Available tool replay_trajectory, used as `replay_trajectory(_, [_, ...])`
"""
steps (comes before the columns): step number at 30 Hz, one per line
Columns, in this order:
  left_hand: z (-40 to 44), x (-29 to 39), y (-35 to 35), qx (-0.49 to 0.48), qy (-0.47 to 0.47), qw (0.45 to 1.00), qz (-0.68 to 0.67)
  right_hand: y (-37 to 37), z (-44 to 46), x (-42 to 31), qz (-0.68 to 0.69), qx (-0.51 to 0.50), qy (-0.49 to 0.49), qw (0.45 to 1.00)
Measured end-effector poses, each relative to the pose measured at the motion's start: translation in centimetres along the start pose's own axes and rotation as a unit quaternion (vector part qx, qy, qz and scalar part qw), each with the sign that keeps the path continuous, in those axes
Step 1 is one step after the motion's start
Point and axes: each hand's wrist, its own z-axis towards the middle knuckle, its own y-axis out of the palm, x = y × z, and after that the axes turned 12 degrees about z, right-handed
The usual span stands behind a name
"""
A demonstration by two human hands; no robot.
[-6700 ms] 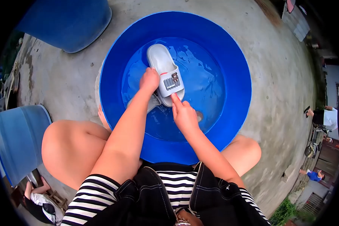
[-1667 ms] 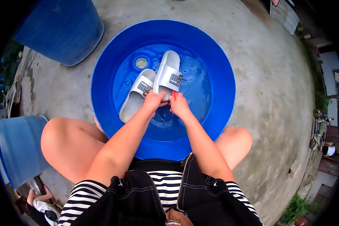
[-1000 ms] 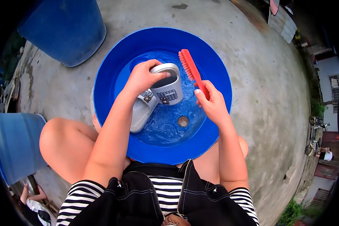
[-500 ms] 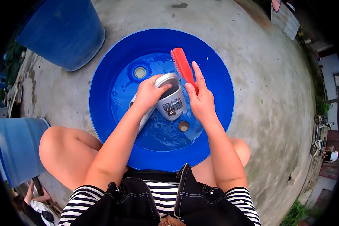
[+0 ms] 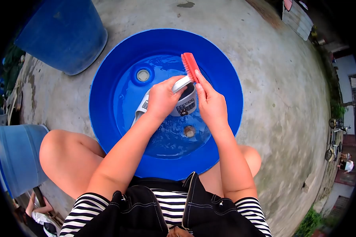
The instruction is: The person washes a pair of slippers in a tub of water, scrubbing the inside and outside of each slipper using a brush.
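From afar I judge the grey rubbery slide sandal point(image 5: 186, 107), just toward two o'clock of the round blue plastic tub's point(image 5: 102, 91) centre, light but slippery, best held where my left hand point(image 5: 163, 98) grips its sole end, my right hand point(image 5: 213, 103) clasping the red plastic brush point(image 5: 190, 64).

Looks like we're outdoors in somebody's yard: rough concrete ground point(image 5: 281, 102), a bike point(image 5: 334, 139) and house walls point(image 5: 344, 75) along the right edge, greenery point(image 5: 310, 221) lower right.

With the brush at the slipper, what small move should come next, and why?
Perhaps a short stroke of the red brush across the held slipper: the left hand grips its end, and the right hand has the bristles at that end.
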Motion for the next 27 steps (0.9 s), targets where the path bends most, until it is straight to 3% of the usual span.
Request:
replay_trajectory(1, [-0.1,0.4,-0.1,-0.012,-0.003,1.0,0.009,0.1,0.0,0.2,-0.002,0.001,0.001,1.0])
replay_trajectory(4, [-0.1,0.5,-0.3,-0.018,-0.001,0.999,0.041,0.6,-1.3,0.1,-0.011,0.021,-0.118,0.993])
replay_trajectory(6, [-0.2,0.7,-0.1,-0.013,0.005,0.997,0.07,0.0,-1.5,0.0,-0.039,0.02,-0.119,0.992])
replay_trajectory(8, [-0.5,0.7,0.0,-0.003,0.031,0.999,0.016,-0.8,-0.4,0.6,-0.038,0.037,-0.103,0.993])
replay_trajectory(9, [-0.6,0.6,0.3,-0.001,0.049,0.999,0.009,-1.4,0.3,0.4,-0.069,0.016,-0.031,0.997])
replay_trajectory(12, [-0.5,0.7,0.5,0.002,0.044,0.999,0.012,0.7,-1.1,0.2,0.016,0.035,-0.128,0.991])
replay_trajectory(13, [-0.5,0.4,0.2,-0.034,0.021,0.999,0.033,1.0,-2.2,-0.2,-0.026,0.011,-0.148,0.989])
replay_trajectory(15, [-0.4,0.5,0.1,-0.073,0.0,0.996,0.058,1.0,-3.2,-1.3,-0.071,-0.014,-0.144,0.987])
replay_trajectory(17, [-0.4,1.5,0.5,0.006,0.03,0.999,0.007,-0.5,-1.0,0.2,-0.045,0.042,-0.112,0.992])
replay_trajectory(19, [-0.4,1.1,1.0,-0.03,0.029,0.999,-0.005,-1.7,0.8,1.7,-0.098,0.052,-0.046,0.993])
replay_trajectory(21, [-0.3,0.5,1.4,-0.074,0.063,0.995,-0.008,-0.8,1.2,3.0,0.07,0.08,-0.108,0.988])
replay_trajectory(22, [-0.1,0.0,1.4,-0.115,0.071,0.991,-0.014,-0.6,1.2,3.4,0.069,0.075,-0.107,0.989])
replay_trajectory(25, [0.2,-1.3,1.3,-0.108,0.092,0.985,-0.1,-0.5,1.1,3.8,0.155,0.075,-0.111,0.979])
replay_trajectory(27, [-0.6,-3.1,1.9,-0.103,0.068,0.986,-0.108,-1.1,1.5,3.5,0.3,0.016,0.02,0.954])
